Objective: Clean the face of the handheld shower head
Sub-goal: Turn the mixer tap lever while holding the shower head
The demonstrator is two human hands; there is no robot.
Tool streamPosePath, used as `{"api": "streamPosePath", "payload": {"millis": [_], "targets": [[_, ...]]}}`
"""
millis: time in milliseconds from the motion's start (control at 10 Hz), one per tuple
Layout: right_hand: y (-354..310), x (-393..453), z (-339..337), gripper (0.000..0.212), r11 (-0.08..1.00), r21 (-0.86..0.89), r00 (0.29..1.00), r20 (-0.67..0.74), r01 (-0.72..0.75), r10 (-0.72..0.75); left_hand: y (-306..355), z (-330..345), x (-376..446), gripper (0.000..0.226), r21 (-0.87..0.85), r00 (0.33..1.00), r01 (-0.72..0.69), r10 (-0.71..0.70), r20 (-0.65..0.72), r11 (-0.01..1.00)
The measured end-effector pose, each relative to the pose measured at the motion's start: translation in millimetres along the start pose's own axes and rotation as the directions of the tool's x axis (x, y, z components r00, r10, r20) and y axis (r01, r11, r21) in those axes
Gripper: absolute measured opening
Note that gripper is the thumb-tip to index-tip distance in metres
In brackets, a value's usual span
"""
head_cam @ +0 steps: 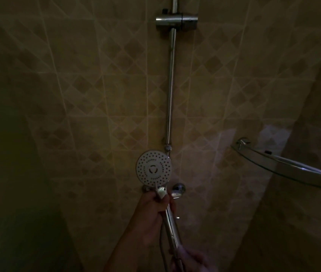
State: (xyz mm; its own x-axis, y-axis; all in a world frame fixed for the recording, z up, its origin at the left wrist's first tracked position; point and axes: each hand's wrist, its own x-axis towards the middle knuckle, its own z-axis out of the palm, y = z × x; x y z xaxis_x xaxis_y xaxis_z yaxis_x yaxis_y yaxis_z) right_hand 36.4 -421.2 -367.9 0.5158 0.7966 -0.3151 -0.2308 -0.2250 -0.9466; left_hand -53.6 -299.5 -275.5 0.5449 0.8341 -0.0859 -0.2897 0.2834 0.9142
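Observation:
The round white shower head (153,168) faces me, its nozzle holes and centre button visible, in front of the tiled wall low in the frame. My left hand (153,207) grips the chrome handle just below the head. My right hand (191,260) is dim and blurred at the bottom edge, touching the lower end of the handle (172,230) where the hose joins; how its fingers lie is unclear.
A vertical chrome slide rail (170,85) carries an empty holder bracket (176,21) near the top. The mixer valve (178,190) sits behind the handle. A curved glass corner shelf (285,165) juts out at right. The room is very dark.

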Motion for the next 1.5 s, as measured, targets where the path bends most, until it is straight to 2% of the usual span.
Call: {"api": "streamPosePath", "payload": {"millis": [100, 200, 300, 400, 500, 600, 700, 800, 900, 1000, 1100, 1200, 1300, 1400, 1500], "targets": [[-24.7, -4.5, -13.0, 0.032, 0.999, 0.034, 1.000, 0.013, -0.022, 0.022, -10.0, 5.2, 6.1, 0.017, 0.016, 0.998, 0.041, -0.042, 0.053, 0.999], [-21.2, -1.7, -17.2, 0.032, 0.994, 0.104, 0.992, 0.118, 0.035, -0.048, -18.1, 12.4, 12.0, 0.028, -0.008, 0.992, 0.091, -0.090, 0.084, 0.996], [5.2, 19.5, -24.5, 0.067, 0.989, -0.009, 0.985, -0.086, 0.149, -0.149, -19.5, 14.6, 21.0, 0.030, 0.103, 0.997, 0.044, -0.050, 0.060, 0.994], [3.5, 13.0, -23.0, 0.071, 1.000, 0.010, 0.999, 0.045, -0.016, 0.015, -24.9, 14.4, 30.5, 0.029, 0.197, 0.995, 0.063, -0.077, 0.064, 0.978], [-2.1, 26.1, -37.7, 0.082, 0.995, -0.071, 0.971, 0.227, -0.067, 0.081, -33.0, 18.2, 34.7, 0.023, 0.309, 0.994, 0.070, -0.094, 0.064, 0.949], [-26.6, 29.0, -32.4, 0.067, 0.994, 0.060, 0.917, 0.395, -0.088, 0.058, -37.2, 22.7, 38.0, 0.033, 0.367, 0.987, 0.083, -0.128, 0.101, 0.926], [-33.1, 47.9, -19.7, 0.059, 0.834, 0.440, 0.902, 0.406, -0.332, 0.145, -38.1, 22.9, 44.1, 0.019, 0.352, 0.982, 0.083, -0.137, 0.133, 0.933], [-32.0, 51.4, -20.9, 0.048, 0.721, 0.591, 0.895, 0.436, -0.361, 0.091, -39.0, 21.3, 50.6, 0.012, 0.355, 0.971, 0.068, -0.144, 0.192, 0.932], [-29.2, 59.9, -19.7, 0.046, 0.730, 0.598, 0.888, 0.459, -0.330, 0.025, -41.7, 17.6, 58.0, 0.014, 0.347, 0.964, 0.059, -0.144, 0.225, 0.936], [-29.1, 69.6, -26.3, 0.057, 0.733, 0.616, 0.899, 0.439, -0.290, -0.013, -49.9, 6.3, 67.3, 0.008, 0.346, 0.971, 0.094, -0.163, 0.175, 0.934], [-28.7, 77.2, -37.8, 0.060, 0.720, 0.665, 0.926, 0.369, -0.199, -0.085, -64.8, -12.3, 81.1, 0.006, 0.357, 0.986, 0.154, -0.165, -0.001, 0.921], [-29.3, 81.5, -49.2, 0.058, 0.728, 0.672, 0.937, 0.324, -0.133, -0.128, -78.7, -26.8, 91.4, 0.021, 0.311, 0.978, 0.203, -0.180, -0.101, 0.928], [-32.4, 81.2, -58.6, 0.076, 0.779, 0.618, 0.949, 0.297, -0.109, -0.103, -88.5, -36.2, 101.8, 0.034, 0.302, 0.957, 0.260, -0.202, -0.209, 0.917], [-26.9, 84.3, -65.4, 0.067, 0.833, 0.540, 0.964, 0.263, -0.119, -0.033, -104.7, -35.9, 116.5, 0.042, 0.287, 0.931, 0.324, -0.251, -0.264, 0.902], [-16.6, 92.6, -70.9, 0.049, 0.851, 0.514, 0.970, 0.243, -0.107, -0.025, -126.0, -37.8, 132.5, 0.049, 0.247, 0.903, 0.386, -0.310, -0.298, 0.889]]}}
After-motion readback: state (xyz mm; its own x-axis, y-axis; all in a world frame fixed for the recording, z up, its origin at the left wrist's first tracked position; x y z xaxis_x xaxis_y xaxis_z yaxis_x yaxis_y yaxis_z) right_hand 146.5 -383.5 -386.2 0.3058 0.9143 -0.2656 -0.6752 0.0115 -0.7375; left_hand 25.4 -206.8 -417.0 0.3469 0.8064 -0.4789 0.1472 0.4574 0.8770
